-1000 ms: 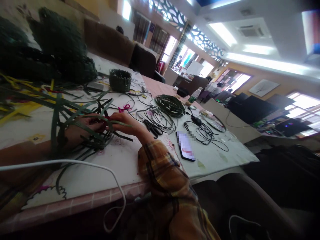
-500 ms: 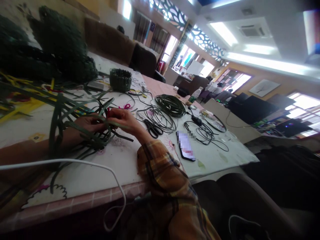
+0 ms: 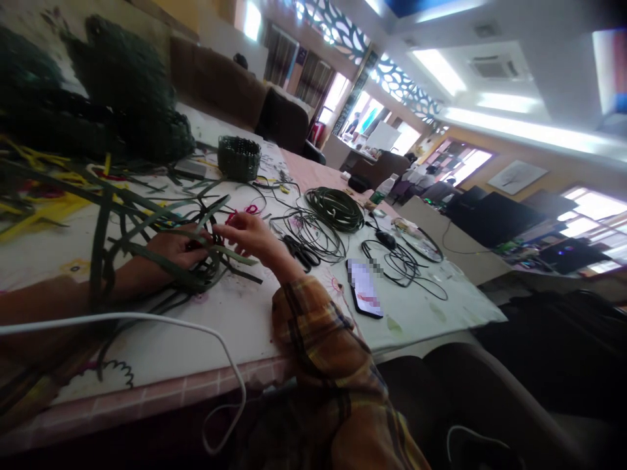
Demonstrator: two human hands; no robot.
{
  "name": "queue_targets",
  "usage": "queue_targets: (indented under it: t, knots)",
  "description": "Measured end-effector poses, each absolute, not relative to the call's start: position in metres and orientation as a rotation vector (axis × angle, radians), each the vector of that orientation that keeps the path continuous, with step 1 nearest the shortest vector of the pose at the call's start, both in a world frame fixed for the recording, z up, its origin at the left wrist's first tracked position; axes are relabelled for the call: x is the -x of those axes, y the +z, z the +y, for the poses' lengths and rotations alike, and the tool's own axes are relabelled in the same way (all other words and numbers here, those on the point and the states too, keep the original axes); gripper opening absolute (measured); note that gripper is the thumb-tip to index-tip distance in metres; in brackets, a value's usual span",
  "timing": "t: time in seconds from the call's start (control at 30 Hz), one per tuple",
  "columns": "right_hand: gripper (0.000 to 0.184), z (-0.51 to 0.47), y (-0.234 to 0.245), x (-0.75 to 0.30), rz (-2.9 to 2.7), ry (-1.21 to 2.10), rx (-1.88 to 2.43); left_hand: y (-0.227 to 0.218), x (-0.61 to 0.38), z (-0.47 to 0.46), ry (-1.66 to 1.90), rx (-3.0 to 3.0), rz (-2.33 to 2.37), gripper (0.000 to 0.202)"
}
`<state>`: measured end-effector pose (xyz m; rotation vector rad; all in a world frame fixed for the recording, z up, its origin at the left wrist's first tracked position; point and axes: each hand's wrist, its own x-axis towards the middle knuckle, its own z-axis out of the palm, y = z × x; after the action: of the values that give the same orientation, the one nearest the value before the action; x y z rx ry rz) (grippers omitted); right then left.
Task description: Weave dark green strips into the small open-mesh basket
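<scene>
Dark green flat strips [image 3: 196, 277] are woven together with many loose ends sticking out, just above the table. My left hand [image 3: 179, 251] reaches in among the strips from the left and is closed on the weave; strips partly cover its fingers. At the weave's right edge is my right hand [image 3: 255, 240], with a finger stretched out to the strips and the others loosely bent and apart. A free strip end points right below that hand. Pink-red thread [image 3: 251, 209] lies behind it.
Black scissors [image 3: 302, 254], a coil of green strip [image 3: 334, 209] and a phone [image 3: 364, 290] lie to the right. A small woven basket [image 3: 239, 158] stands behind; larger dark woven pieces [image 3: 127, 85] are at back left. A white cable [image 3: 196, 323] crosses in front.
My right hand has moved slightly right and its fingers have loosened from the strip they pinched. My left hand stays on the weave.
</scene>
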<state>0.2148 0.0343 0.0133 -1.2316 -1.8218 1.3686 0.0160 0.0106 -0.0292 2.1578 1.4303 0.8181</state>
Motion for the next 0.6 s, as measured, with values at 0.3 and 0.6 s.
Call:
queue_targets:
  t: [0.3,0.6]
  knots:
    - [0.02,0.03,0.013,-0.212,-1.849,1.728,1.432,-0.017,-0.031,-0.003,1.07,-1.859,1.317,0.035]
    - [0.024,0.028,0.013,-0.207,-1.662,1.841,1.407,-0.024,-0.023,0.002,0.991,-1.795,1.323,0.03]
